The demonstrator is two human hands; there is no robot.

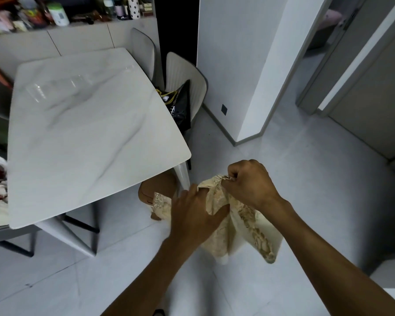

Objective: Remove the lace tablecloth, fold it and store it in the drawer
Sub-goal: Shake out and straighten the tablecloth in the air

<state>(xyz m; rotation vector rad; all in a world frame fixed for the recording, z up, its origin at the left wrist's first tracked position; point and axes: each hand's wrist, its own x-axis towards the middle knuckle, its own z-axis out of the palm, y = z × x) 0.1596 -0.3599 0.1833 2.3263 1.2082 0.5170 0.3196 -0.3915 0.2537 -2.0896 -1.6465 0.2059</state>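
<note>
The cream lace tablecloth [242,226] hangs bunched in the air over the floor, to the right of the white marble table [89,133]. My right hand [249,181] pinches its top edge in a closed fist. My left hand [196,215] lies against the cloth's left side with fingers spread and wrapped into the folds; part of the cloth sticks out to the left of this hand. The table top carries no cloth. No drawer is in view.
Two pale chairs [187,71] stand at the table's far right side, one holding a black bag [180,106]. A cluttered shelf [62,12] runs along the back. A white wall corner [249,87] and grey doors [363,99] are at right.
</note>
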